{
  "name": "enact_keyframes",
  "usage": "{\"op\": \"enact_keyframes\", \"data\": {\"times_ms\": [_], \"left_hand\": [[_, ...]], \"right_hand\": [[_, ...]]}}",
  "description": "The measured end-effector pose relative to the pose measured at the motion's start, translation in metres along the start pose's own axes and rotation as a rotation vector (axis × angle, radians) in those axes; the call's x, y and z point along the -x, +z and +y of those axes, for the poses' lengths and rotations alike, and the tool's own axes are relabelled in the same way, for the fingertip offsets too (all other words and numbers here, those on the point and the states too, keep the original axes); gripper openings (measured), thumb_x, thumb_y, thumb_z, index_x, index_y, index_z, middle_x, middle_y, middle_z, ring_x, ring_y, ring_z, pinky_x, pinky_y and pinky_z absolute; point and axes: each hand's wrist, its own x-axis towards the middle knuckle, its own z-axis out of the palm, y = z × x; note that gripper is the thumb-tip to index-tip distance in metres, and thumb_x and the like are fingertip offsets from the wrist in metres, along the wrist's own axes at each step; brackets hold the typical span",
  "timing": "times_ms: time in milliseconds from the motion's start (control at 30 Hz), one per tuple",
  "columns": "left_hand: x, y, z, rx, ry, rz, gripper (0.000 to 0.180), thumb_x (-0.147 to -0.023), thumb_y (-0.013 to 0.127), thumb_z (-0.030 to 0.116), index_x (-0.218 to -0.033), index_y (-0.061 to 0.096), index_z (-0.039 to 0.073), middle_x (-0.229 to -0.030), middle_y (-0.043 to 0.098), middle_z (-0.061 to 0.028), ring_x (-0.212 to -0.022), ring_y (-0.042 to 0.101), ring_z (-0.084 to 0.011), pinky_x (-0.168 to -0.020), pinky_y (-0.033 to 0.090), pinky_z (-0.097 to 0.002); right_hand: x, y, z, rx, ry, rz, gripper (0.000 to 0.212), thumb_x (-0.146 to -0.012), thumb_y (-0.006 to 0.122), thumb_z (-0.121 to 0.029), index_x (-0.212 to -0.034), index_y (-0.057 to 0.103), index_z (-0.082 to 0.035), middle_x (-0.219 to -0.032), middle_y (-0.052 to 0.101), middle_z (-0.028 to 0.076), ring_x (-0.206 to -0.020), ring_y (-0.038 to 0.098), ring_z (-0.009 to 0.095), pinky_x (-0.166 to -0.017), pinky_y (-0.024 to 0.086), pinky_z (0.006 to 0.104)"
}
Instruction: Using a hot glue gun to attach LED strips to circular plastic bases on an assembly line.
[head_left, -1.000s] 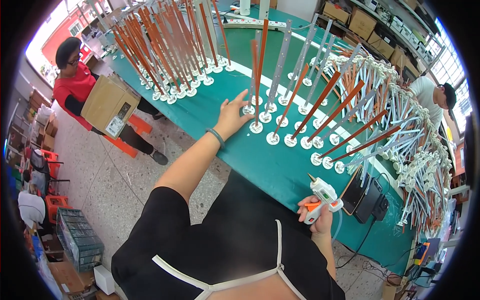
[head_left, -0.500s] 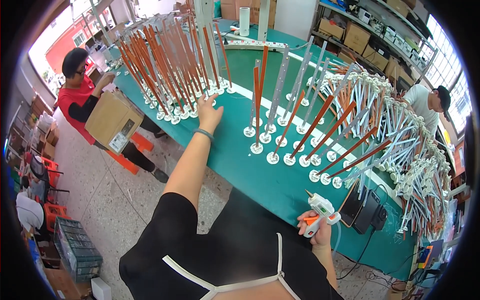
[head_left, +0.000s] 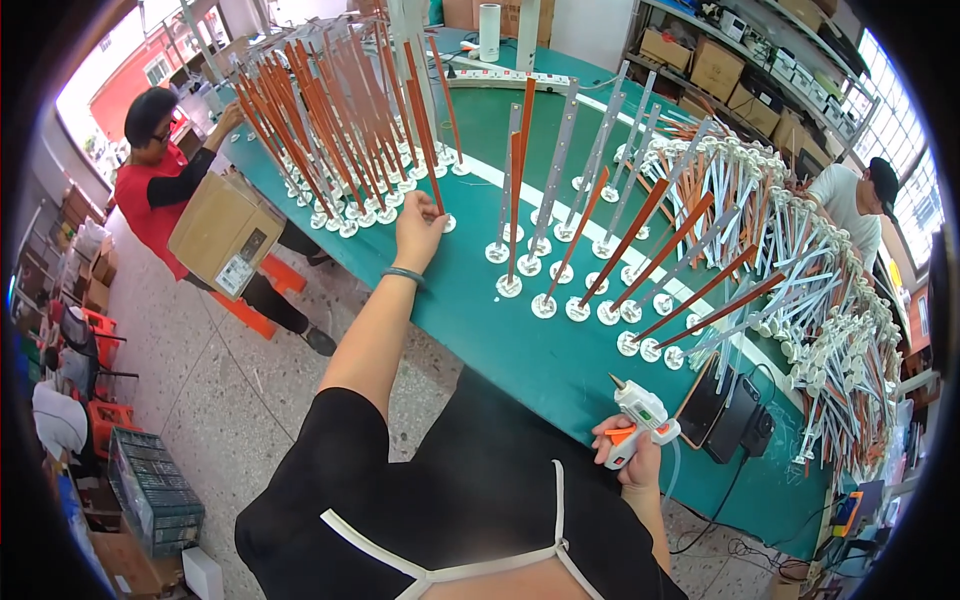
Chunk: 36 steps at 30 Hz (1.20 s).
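My left hand [head_left: 421,232] is closed in a pinch at the lower end of an orange-brown strip [head_left: 428,140], just above its white round base [head_left: 448,223]. The strip stands nearly upright at the front of a dense group of similar orange-brown and grey strips [head_left: 340,130]. My right hand [head_left: 636,462] grips a white and orange glue gun [head_left: 641,412] near the table's front edge, with its nozzle pointing up and to the left. Between my hands stand several more strips on white round bases [head_left: 544,305], some upright and some leaning right.
A large heap of strips with white bases [head_left: 800,270] covers the right of the green table [head_left: 470,300]. A black power adapter [head_left: 745,425] with cables lies beside the glue gun. One person in red [head_left: 150,200] sits at left near a cardboard box [head_left: 225,235]; another [head_left: 845,205] is behind the heap.
My left hand has drawn slightly nearer, with a strip and its base now apart from the dense group's front edge. The person in red has reached further toward the table. My right hand stays put.
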Motion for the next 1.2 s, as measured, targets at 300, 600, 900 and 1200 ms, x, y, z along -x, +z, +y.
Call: {"op": "enact_keyframes", "data": {"times_ms": [300,600,900,1200], "left_hand": [[0.003,-0.006,0.002,-0.300,0.134,-0.147,0.013,-0.078,0.071,0.017,-0.089,0.073,0.012,-0.084,0.064,-0.0103,-0.091,0.058,-0.0237,-0.073,0.048,-0.0350],[0.068,-0.058,0.093,0.340,-0.304,-0.261,0.022,-0.091,0.059,0.007,-0.112,0.060,0.002,-0.096,0.063,-0.0046,-0.080,0.062,-0.0118,-0.068,0.050,-0.0223],[0.151,-0.051,0.156,0.725,-0.434,-0.614,0.052,-0.079,0.062,-0.011,-0.127,0.047,-0.001,-0.117,0.057,-0.0107,-0.101,0.059,-0.0132,-0.085,0.049,-0.0244],[0.183,-0.007,0.182,0.776,-0.491,-0.817,0.049,-0.079,0.065,-0.010,-0.122,0.046,0.001,-0.120,0.055,-0.0120,-0.103,0.059,-0.0137,-0.087,0.050,-0.0259]], "right_hand": [[0.001,0.002,-0.002,-0.007,-0.001,0.018,0.046,-0.093,0.048,-0.048,-0.104,0.054,-0.003,-0.095,0.061,0.028,-0.055,0.062,0.024,-0.066,0.051,0.0369],[0.003,0.001,-0.001,0.017,-0.023,0.008,0.048,-0.094,0.049,-0.041,-0.114,0.049,0.003,-0.099,0.060,0.028,-0.057,0.062,0.022,-0.066,0.051,0.0359],[-0.004,0.027,-0.021,0.035,0.049,-0.055,0.050,-0.091,0.056,-0.037,-0.121,0.049,0.003,-0.112,0.058,0.025,-0.075,0.064,0.022,-0.067,0.053,0.0308],[-0.002,0.058,-0.061,0.455,0.206,-0.135,0.035,-0.087,0.057,-0.006,-0.121,0.053,0.003,-0.110,0.063,0.011,-0.099,0.063,0.017,-0.084,0.048,0.0274]]}}
